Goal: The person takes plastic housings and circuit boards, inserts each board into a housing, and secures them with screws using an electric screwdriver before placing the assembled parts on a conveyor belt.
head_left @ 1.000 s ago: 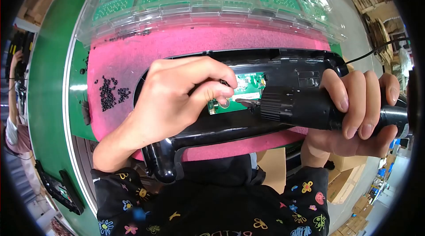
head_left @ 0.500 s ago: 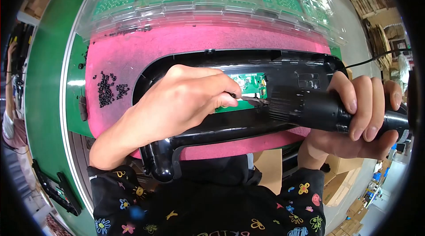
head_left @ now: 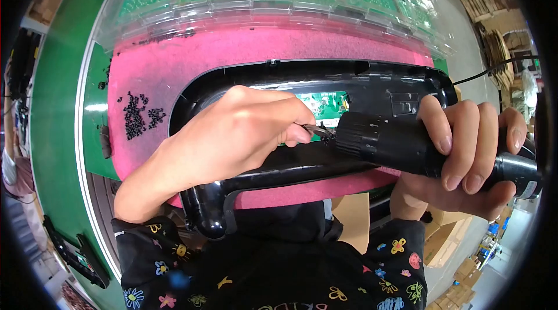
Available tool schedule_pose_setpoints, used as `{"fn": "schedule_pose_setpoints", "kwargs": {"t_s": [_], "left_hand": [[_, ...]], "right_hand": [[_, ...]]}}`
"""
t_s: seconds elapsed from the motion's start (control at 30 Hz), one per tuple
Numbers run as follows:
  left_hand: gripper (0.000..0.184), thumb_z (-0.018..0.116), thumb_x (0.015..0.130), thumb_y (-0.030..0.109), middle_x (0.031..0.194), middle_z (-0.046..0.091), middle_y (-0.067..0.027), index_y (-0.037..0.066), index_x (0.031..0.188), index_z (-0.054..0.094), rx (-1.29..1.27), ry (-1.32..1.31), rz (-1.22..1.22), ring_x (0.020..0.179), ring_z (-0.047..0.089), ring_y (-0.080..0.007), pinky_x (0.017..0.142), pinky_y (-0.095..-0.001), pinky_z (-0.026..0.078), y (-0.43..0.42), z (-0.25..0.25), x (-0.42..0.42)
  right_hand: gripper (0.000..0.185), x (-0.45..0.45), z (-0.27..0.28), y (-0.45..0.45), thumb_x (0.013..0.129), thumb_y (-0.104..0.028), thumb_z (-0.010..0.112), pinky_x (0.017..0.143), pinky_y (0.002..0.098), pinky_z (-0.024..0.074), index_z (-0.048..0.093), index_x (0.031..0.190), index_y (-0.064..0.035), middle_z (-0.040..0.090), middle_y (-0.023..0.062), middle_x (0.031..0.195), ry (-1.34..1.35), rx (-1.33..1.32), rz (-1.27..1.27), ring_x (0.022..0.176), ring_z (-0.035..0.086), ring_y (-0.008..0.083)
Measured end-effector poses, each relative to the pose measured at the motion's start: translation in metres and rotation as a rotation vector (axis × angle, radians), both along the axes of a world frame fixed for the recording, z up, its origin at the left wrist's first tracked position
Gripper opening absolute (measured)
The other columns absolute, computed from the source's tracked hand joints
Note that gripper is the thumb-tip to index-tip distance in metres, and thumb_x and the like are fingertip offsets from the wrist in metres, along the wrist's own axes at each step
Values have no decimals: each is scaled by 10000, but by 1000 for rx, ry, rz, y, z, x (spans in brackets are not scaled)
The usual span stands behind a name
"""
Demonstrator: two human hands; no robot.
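My right hand (head_left: pixel 465 147) is wrapped around a black electric screwdriver (head_left: pixel 401 144), which lies nearly level with its nose toward the left. From that nose a thin metal bit (head_left: pixel 317 130) reaches to my left hand (head_left: pixel 250 129); small black pieces, apparently screws (head_left: pixel 328 135), cluster along it. The thumb and forefinger of my left hand are pinched at the bit's end, and what sits between them is hidden. Below both hands is a long black plastic housing (head_left: pixel 279 163) with a handle-like leg at its left. Inside it a green circuit board (head_left: pixel 331 106) shows, partly covered by my left hand.
A pink mat (head_left: pixel 273 45) lies under the housing. Loose black screws (head_left: pixel 135 118) are heaped on its left. Clear plastic trays (head_left: pixel 261 4) with green boards stand behind. A cable (head_left: pixel 488 71) runs off right, and cardboard boxes (head_left: pixel 351 217) are below the table edge.
The screwdriver and my right hand have shifted left, bringing the nose closer to my left fingers. My left hand stays pinched in nearly the same place.
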State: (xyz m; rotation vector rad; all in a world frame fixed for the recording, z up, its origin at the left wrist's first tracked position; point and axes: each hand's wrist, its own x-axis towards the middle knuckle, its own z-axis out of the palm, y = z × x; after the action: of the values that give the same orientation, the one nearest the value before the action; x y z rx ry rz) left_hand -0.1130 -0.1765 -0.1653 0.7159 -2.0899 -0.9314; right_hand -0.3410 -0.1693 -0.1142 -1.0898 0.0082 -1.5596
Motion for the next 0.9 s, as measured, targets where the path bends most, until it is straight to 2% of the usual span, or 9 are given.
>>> {"fn": "schedule_pose_setpoints", "kwargs": {"t_s": [0.07, 0.2, 0.27, 0.3, 0.43, 0.6, 0.67, 0.77, 0.9], "left_hand": [[98, 699, 839, -37, 769, 656, -109, -46, 922, 646, 32, 22, -6, 600, 640, -186, 521, -289, 497, 0, -2, 0], [41, 647, 876, -52, 757, 646, -102, -40, 915, 648, 45, -106, 104, 590, 618, -169, 535, -290, 502, 2, 5, 1], [30, 653, 869, -41, 745, 642, -102, -37, 899, 647, -14, -128, 204, 614, 634, -184, 549, -300, 504, 1, 2, 1], [64, 687, 839, -20, 743, 647, -109, -28, 890, 649, -76, -113, 222, 647, 654, -224, 578, -318, 511, 0, 4, 0], [132, 754, 764, 34, 773, 680, -100, 7, 844, 652, -82, -129, 123, 697, 680, -267, 635, -342, 528, 1, 2, 2], [131, 765, 756, 79, 749, 687, -62, 41, 816, 655, -173, -175, -6, 751, 711, -248, 667, -341, 536, -1, -2, 4], [117, 752, 771, 73, 771, 697, -63, 33, 817, 652, -183, -295, -37, 771, 718, -249, 670, -346, 538, -2, -3, 7], [106, 738, 777, 63, 789, 704, -67, 19, 833, 660, -110, -386, -11, 748, 712, -252, 647, -344, 549, 0, 0, 7], [98, 723, 789, 47, 799, 707, -70, -2, 852, 667, -61, -355, 8, 701, 697, -249, 620, -335, 562, 1, 0, 6]], "right_hand": [[375, -2, 1, -2, 790, -158, 745, 754, 309, 376, 496, 1066, -114, 537, -47, 663, 7, 3, 25, 590, 515, 95], [349, -12, 4, -7, 818, -189, 718, 746, 308, 368, 500, 1078, -110, 533, -37, 690, 57, 6, 61, 596, 499, 95], [335, -21, 5, -15, 850, -230, 688, 729, 304, 356, 503, 1101, -109, 523, -33, 713, 195, -10, 42, 610, 481, 95], [331, -24, 3, -19, 866, -250, 672, 721, 302, 350, 504, 1112, -108, 519, -31, 725, 255, -15, 32, 618, 472, 95], [366, -29, -7, -32, 894, -334, 630, 689, 308, 346, 517, 1160, -108, 493, -36, 719, 437, -81, -58, 624, 449, 99], [361, -22, -11, -32, 882, -336, 641, 648, 322, 350, 516, 1139, -116, 489, -16, 696, 525, -39, -98, 588, 457, 119], [359, -19, -11, -29, 880, -330, 643, 641, 325, 353, 509, 1134, -114, 487, -12, 694, 553, -9, -124, 584, 459, 122], [360, -16, -11, -28, 882, -320, 643, 642, 327, 358, 500, 1139, -112, 486, -9, 692, 572, 21, -137, 582, 460, 124], [344, -15, -10, -28, 892, -308, 633, 651, 327, 367, 489, 1136, -112, 484, -8, 692, 593, 20, -123, 583, 458, 123]]}}
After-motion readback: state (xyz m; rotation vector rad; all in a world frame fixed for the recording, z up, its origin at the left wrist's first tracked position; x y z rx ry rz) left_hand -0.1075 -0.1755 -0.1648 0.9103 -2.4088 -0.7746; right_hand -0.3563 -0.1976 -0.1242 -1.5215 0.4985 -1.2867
